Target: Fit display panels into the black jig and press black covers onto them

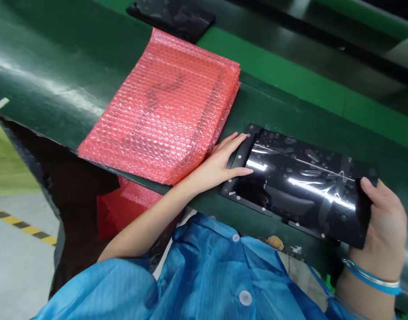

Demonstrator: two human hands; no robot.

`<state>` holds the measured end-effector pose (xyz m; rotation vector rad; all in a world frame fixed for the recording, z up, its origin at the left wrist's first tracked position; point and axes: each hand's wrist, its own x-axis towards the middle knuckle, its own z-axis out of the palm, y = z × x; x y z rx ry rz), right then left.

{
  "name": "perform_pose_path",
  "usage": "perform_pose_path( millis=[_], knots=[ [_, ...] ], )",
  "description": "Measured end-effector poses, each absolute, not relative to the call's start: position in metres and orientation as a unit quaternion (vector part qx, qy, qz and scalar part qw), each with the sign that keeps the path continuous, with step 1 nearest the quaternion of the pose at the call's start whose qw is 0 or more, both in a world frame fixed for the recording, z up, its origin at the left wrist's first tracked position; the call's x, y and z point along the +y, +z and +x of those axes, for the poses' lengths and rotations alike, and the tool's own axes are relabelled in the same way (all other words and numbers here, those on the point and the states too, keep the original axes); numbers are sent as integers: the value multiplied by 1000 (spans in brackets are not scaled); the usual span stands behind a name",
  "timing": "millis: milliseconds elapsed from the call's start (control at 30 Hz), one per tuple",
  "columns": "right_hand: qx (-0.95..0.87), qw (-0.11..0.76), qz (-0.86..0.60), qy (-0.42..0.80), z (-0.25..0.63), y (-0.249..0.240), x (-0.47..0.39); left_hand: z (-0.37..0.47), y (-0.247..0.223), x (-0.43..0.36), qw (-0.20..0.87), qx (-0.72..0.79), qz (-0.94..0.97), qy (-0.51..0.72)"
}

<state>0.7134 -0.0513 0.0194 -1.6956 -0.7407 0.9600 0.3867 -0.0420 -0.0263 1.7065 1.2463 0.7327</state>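
Leftward of the left grip (220, 163), and just beside it, pink bubble wrap (150, 106) lies stacked on the green bench (57, 66). The left grip rests spread, unclenched, on one end of the black panel (290, 178), which spans the space between both grips. At its far end the right grip (386, 215) clasps the edge, thumb uppermost. Sound handling probably favours light pressure at the rims, sparing the glossy face.

Yellow-and-black hazard tape (24, 225) is crossing the pale floor (17, 275) at lower left, a yellow-green surface (10, 162) is showing above it, and a long dark rail (340, 44) is running beyond the green worktable (283, 106).
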Motion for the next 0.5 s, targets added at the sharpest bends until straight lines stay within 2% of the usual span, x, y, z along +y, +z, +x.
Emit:
perform_pose_path(
  millis=[500],
  knots=[
    [-338, 498, -715, 356, 706, 21, -53, 392, -39, -45, 334, 489, 751, 292]
  ],
)
